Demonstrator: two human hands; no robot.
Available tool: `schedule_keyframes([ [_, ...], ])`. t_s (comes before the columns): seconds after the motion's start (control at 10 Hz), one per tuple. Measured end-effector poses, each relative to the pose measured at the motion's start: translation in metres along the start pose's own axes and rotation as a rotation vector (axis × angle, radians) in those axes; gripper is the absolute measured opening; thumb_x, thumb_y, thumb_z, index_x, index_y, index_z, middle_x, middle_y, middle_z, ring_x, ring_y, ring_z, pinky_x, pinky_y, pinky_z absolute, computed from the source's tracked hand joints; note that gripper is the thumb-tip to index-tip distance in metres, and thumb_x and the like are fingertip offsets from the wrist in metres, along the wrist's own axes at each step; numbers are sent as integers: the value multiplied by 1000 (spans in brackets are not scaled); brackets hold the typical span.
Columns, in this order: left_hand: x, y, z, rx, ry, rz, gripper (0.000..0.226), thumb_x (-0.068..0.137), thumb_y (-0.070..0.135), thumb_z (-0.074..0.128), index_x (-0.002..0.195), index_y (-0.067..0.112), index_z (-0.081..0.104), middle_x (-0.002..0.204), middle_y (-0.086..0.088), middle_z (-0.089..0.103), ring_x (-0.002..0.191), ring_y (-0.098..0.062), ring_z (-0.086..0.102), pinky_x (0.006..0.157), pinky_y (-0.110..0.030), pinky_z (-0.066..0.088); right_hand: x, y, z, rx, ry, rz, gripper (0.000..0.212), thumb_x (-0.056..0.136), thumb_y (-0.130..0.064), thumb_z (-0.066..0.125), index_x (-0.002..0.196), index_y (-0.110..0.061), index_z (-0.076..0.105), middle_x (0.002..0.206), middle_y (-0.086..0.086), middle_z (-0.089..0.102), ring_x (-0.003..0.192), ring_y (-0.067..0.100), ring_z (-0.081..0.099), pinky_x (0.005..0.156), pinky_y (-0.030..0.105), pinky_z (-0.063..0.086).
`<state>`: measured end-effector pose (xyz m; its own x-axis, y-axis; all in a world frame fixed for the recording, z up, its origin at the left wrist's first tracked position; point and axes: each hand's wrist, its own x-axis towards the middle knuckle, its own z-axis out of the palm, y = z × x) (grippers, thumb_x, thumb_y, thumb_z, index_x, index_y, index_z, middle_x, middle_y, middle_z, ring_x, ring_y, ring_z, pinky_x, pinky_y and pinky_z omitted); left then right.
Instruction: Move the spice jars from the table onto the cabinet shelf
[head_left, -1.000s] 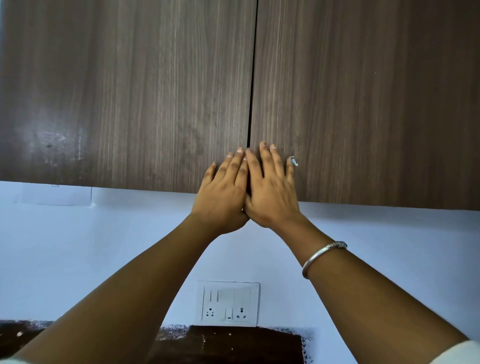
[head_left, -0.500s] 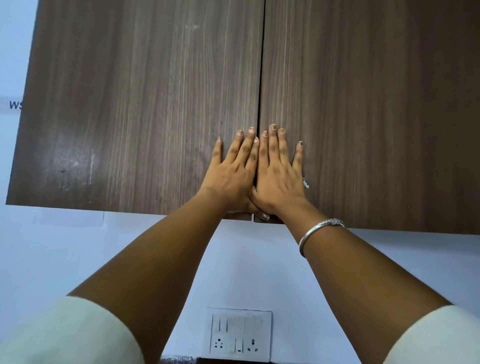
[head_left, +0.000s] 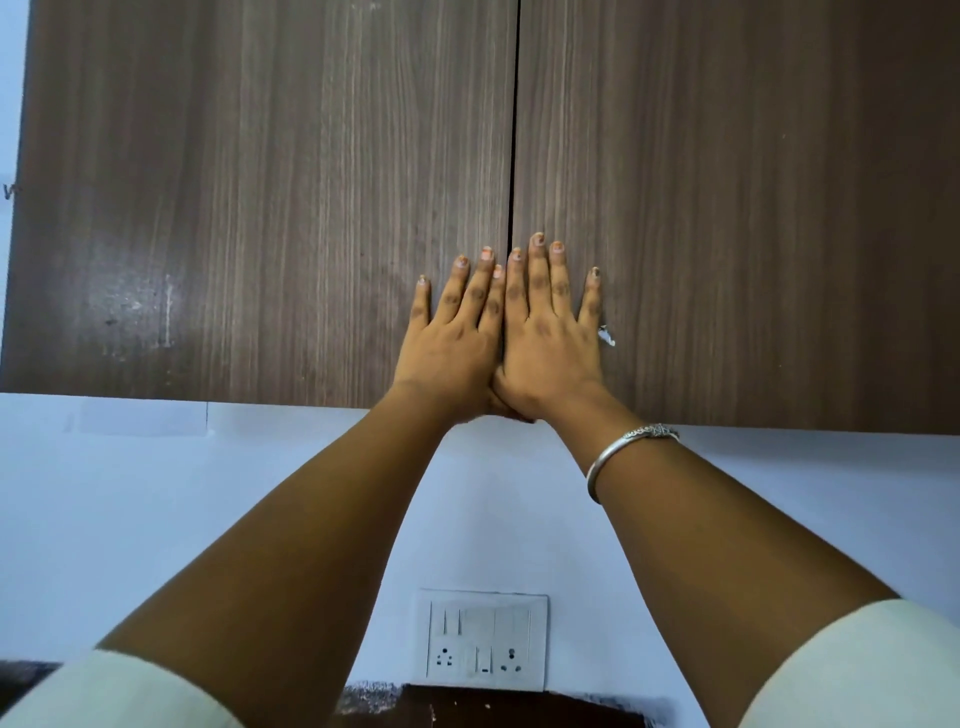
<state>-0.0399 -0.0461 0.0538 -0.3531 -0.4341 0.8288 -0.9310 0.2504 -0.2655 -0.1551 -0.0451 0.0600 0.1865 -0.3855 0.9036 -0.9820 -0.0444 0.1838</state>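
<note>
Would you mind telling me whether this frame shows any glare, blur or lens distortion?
Head view: pale glare patch on the left cabinet door; left hand and right hand sharp; the door's outer edge leans, likely wide-angle distortion.

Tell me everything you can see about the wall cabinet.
The cabinet hangs on a pale wall, its top out of frame. It has two doors in dark brown wood-grain finish, both shut, with a thin vertical gap between them and no handles showing. The left door has whitish scuffs low down; the right door carries a small white fleck. The left hand lies flat on the left door and the right hand on the right, beside the gap near the bottom edge.
</note>
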Motion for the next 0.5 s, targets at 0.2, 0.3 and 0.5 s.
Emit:
schedule_keyframes([
  [0.2,-45,6,4,77,-140,41,126,67,82,44,145,8,-21,155,-10,-25,143,-27,-22,117,-50,-4,-47,-8,8,-3,-125,-56,99,83,-65,37,149,-11,-14,157,12,-20,144,28,-22,113,54,-13],
  [0.3,-53,-3,-8,118,-175,40,122,70,80,43,145,7,-20,155,-11,-24,143,-27,-20,117,-49,-4,-55,-6,0,20,-181,-49,98,84,-73,27,149,-13,-14,157,10,-21,144,26,-21,114,51,-12],
  [0.5,-72,-15,-38,255,-177,55,118,74,80,40,145,5,-18,155,-11,-23,144,-28,-17,115,-51,-4,-65,0,-26,61,-213,-41,102,83,-74,31,149,-11,-16,157,11,-21,144,27,-21,117,47,-3],
])
